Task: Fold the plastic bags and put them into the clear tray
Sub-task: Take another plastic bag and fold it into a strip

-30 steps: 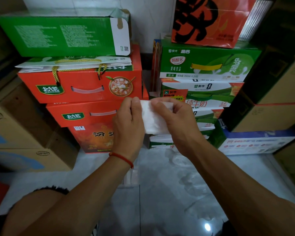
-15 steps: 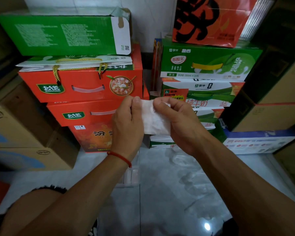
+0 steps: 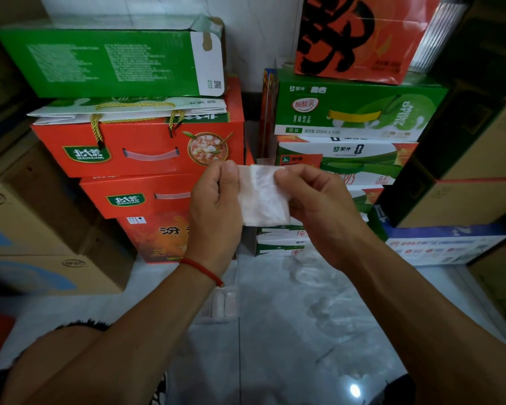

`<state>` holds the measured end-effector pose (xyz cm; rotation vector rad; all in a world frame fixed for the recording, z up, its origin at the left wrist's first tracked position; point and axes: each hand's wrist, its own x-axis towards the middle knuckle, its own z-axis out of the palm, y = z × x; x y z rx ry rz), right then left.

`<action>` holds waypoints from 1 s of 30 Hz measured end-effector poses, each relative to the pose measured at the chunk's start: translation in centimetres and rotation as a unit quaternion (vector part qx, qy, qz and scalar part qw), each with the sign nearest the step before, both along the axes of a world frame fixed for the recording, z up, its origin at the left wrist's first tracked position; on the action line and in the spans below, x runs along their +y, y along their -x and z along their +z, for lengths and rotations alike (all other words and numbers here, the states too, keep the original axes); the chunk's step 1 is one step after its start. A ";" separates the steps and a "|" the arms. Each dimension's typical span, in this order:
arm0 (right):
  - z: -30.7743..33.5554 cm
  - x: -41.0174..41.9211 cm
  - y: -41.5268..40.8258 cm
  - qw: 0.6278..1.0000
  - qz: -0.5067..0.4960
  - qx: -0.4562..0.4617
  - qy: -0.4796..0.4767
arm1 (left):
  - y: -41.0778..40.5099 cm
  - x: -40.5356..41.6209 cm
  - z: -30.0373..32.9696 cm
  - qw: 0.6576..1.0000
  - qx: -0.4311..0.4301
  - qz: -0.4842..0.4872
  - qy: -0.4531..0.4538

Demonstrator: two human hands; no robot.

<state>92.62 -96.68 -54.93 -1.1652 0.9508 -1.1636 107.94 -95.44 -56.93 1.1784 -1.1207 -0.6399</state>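
Left hand [image 3: 216, 206] pinching 1 edge of the small, folded white plastic bag [image 3: 262, 197], held in mid-air. Right hand [image 3: 319, 206] pinching the opposite edge, likely flattening the fold. Clear tray [image 3: 221, 305] below on pale floor.

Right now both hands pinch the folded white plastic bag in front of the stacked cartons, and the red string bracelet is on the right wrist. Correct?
Not quite. The head view shows the red string bracelet on the left wrist. The rest stands: left hand and right hand both pinch the folded white plastic bag before the stacked cartons.
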 end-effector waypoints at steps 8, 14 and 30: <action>0.3 0.4 0.0 0.994 -0.011 0.038 0.100 | 0.2 0.4 0.5 0.992 -0.050 -0.101 0.052; 0.4 0.8 -0.3 0.989 -0.023 0.040 0.141 | 0.7 0.8 1.1 0.988 -0.047 -0.134 0.056; 1.5 1.5 -0.1 0.987 0.050 0.040 0.148 | 0.6 0.3 1.2 0.958 0.193 -0.207 -0.050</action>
